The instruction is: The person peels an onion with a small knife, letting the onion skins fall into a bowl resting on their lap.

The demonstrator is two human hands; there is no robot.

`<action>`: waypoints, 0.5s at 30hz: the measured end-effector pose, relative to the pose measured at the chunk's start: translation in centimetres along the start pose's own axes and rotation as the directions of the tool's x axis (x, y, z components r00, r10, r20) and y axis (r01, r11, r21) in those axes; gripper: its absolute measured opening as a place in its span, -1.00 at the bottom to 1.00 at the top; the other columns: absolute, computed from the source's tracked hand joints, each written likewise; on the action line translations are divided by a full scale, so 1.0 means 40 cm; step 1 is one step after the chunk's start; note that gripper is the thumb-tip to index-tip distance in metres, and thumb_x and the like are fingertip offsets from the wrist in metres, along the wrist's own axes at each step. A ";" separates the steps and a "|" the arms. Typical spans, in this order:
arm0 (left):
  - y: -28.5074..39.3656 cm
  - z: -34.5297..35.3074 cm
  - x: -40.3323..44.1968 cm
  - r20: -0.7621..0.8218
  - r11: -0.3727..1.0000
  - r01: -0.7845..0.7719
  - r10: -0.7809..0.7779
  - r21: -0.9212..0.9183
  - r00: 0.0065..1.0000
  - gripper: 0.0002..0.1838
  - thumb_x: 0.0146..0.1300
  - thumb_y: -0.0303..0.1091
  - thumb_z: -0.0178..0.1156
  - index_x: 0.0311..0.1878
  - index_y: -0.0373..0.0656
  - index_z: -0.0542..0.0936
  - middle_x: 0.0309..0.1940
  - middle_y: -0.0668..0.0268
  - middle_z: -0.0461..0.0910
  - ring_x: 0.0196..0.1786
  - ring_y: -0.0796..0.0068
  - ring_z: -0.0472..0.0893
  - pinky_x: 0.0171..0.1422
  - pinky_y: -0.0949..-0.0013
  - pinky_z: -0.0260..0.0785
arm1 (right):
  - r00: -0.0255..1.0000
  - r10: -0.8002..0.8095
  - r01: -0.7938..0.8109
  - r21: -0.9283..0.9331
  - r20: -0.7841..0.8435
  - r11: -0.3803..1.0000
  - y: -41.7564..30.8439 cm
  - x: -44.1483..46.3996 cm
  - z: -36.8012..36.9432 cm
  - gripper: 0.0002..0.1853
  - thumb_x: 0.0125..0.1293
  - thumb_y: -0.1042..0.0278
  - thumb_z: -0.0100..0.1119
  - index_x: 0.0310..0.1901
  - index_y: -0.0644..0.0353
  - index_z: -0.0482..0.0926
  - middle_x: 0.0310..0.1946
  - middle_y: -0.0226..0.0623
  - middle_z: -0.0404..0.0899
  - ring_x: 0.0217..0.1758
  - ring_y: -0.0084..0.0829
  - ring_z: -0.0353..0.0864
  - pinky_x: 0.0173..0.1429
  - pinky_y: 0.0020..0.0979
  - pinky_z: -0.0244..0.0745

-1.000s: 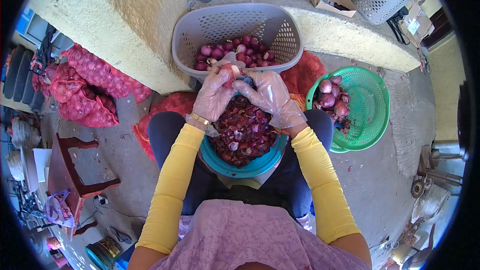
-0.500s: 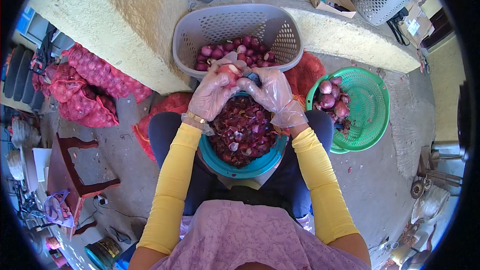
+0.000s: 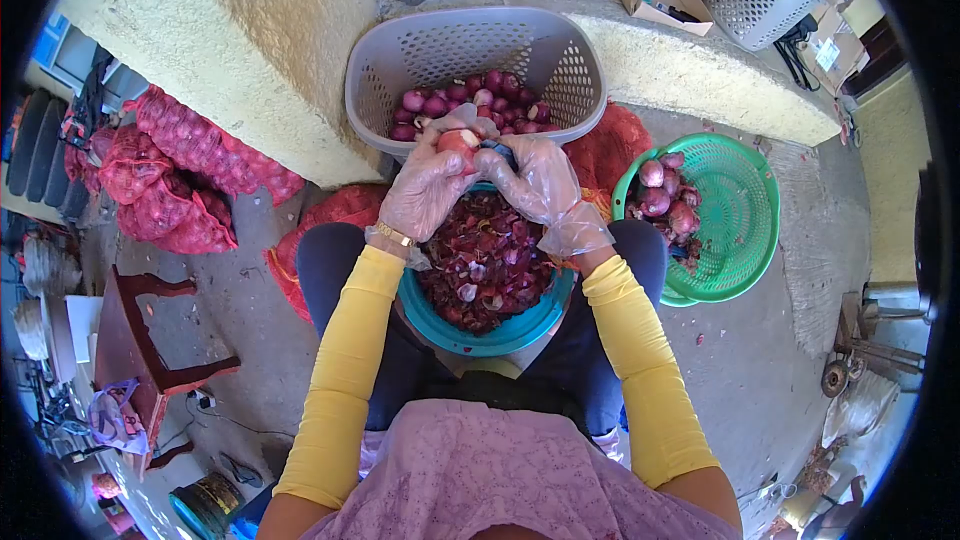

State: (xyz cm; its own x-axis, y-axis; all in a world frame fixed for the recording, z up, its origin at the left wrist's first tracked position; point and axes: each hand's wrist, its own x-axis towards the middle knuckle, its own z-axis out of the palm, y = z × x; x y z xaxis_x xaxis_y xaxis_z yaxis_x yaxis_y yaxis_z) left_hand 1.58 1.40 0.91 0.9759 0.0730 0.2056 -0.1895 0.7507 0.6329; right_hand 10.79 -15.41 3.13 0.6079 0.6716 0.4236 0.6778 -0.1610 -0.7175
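My left hand (image 3: 425,183), in a clear plastic glove, is closed around a partly peeled red onion (image 3: 458,143). Close against the onion, my gloved right hand (image 3: 545,180) grips what looks like a small knife (image 3: 497,151); a dark blue part shows, and its blade is hidden. Below both hands, a teal basin (image 3: 487,343) between my knees holds a heap of dark red onion skins (image 3: 485,270). Just beyond the hands stands a grey perforated basket (image 3: 470,35) with several peeled onions (image 3: 510,90) at its bottom.
A green colander (image 3: 745,220) with unpeeled onions (image 3: 655,202) stands at my right. Red mesh sacks of onions (image 3: 165,190) lie at the left, and others (image 3: 615,150) lie near the basket. A yellow wall (image 3: 270,50) and low ledge (image 3: 700,80) bound the far side. A wooden table (image 3: 150,360) lies at left.
My right hand has shifted slightly and turned over the onion, with the dark blue part moving a little. The left hand still holds the onion in nearly the same place.
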 end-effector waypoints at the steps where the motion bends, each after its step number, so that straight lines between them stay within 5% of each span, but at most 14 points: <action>1: -0.001 0.002 -0.001 0.000 1.000 0.001 -0.001 0.000 1.000 -0.39 0.38 -0.40 0.35 0.45 -0.13 0.39 0.43 -0.02 0.40 0.45 0.11 0.46 0.52 0.10 0.42 | 0.999 0.032 -0.032 0.022 0.033 0.999 0.006 0.000 0.002 -0.65 0.41 0.05 0.35 -0.17 0.24 0.74 -0.44 0.06 0.67 -0.36 0.09 0.69 -0.23 -0.09 0.56; 2: -0.001 0.004 -0.003 0.002 1.000 0.007 -0.007 -0.010 1.000 -0.42 0.42 -0.34 0.31 0.45 -0.13 0.39 0.43 -0.01 0.40 0.46 0.12 0.45 0.53 0.11 0.40 | 0.996 0.062 -0.065 0.043 0.067 0.997 0.011 0.001 0.003 -0.61 0.43 -0.01 0.33 -0.04 0.18 0.79 -0.39 0.09 0.70 -0.29 0.13 0.74 -0.18 -0.07 0.62; 10: -0.005 0.003 -0.005 -0.133 0.977 0.146 -0.126 0.155 0.983 -0.51 0.60 -0.01 0.10 0.41 -0.08 0.42 0.41 0.17 0.43 0.34 0.30 0.55 0.40 0.16 0.50 | 0.995 0.068 -0.082 0.198 0.074 0.977 0.028 -0.004 0.019 -0.66 0.48 0.07 0.26 -0.13 0.21 0.80 -0.38 0.06 0.73 -0.29 0.09 0.76 -0.16 -0.10 0.64; 13: -0.011 0.003 -0.011 -0.172 0.935 0.117 -0.061 0.335 0.983 -0.48 0.61 0.06 0.07 0.34 -0.15 0.48 0.45 0.23 0.42 0.19 0.47 0.60 0.18 0.26 0.60 | 0.988 0.081 -0.103 0.172 0.129 0.980 0.017 -0.002 0.013 -0.66 0.49 0.07 0.25 -0.12 0.20 0.79 -0.32 0.06 0.74 -0.25 0.07 0.77 -0.12 -0.10 0.64; 15: -0.027 -0.012 -0.011 -0.327 0.919 0.160 -0.037 0.360 0.944 -0.51 0.60 0.10 0.05 0.21 -0.15 0.58 0.19 0.30 0.60 -0.05 0.55 0.62 -0.09 0.38 0.58 | 0.988 0.058 -0.080 0.149 0.143 0.986 0.006 0.000 0.012 -0.66 0.49 0.06 0.25 -0.11 0.19 0.79 -0.28 0.07 0.75 -0.22 0.07 0.77 -0.09 -0.09 0.64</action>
State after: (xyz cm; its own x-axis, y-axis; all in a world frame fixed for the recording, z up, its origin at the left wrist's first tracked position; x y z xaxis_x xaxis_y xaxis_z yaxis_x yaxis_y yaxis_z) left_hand 1.41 0.87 -0.23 0.9640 0.2558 -0.0731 -0.0567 0.4657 0.8831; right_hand 10.76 -15.13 2.68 0.5807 0.7578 0.2974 0.5580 -0.1045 -0.8232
